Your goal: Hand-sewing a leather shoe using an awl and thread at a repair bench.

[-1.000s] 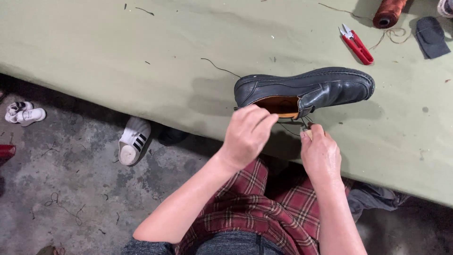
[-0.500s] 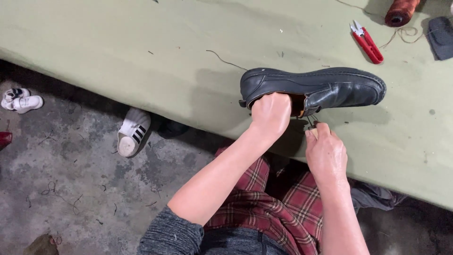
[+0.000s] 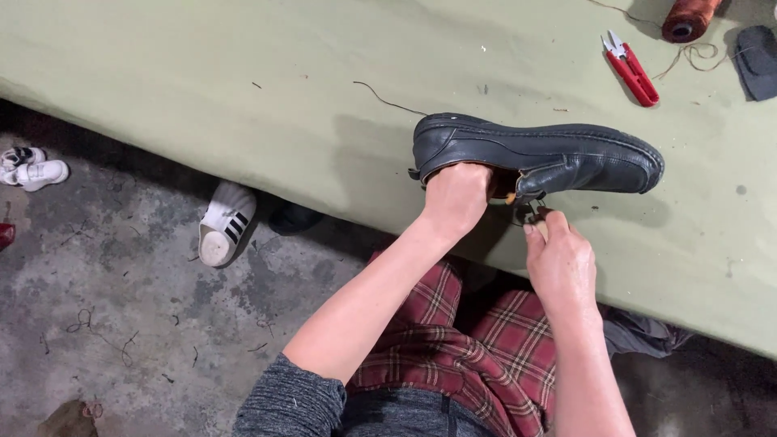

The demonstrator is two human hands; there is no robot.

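Observation:
A dark blue-black leather shoe [image 3: 558, 154] lies on its side on the green table [image 3: 243, 89], toe to the right. My left hand [image 3: 455, 197] has its fingers pushed inside the shoe's opening and grips it. Just below the shoe's tongue, my right hand [image 3: 560, 260] pinches a small metal tool [image 3: 528, 212] whose tip touches the edge of the opening. The tool's shape is mostly hidden by my fingers.
Red thread snips [image 3: 631, 61], a spool of brown thread [image 3: 688, 18] and a dark cloth piece [image 3: 759, 50] lie at the table's far right. A loose thread [image 3: 388, 99] lies near the shoe. On the concrete floor are a white striped sneaker [image 3: 225, 222] and small white shoes [image 3: 32, 168].
My left hand went from resting at the shoe's opening to reaching inside it. The right hand stayed at the tongue with the tool. The camera view shifted slightly.

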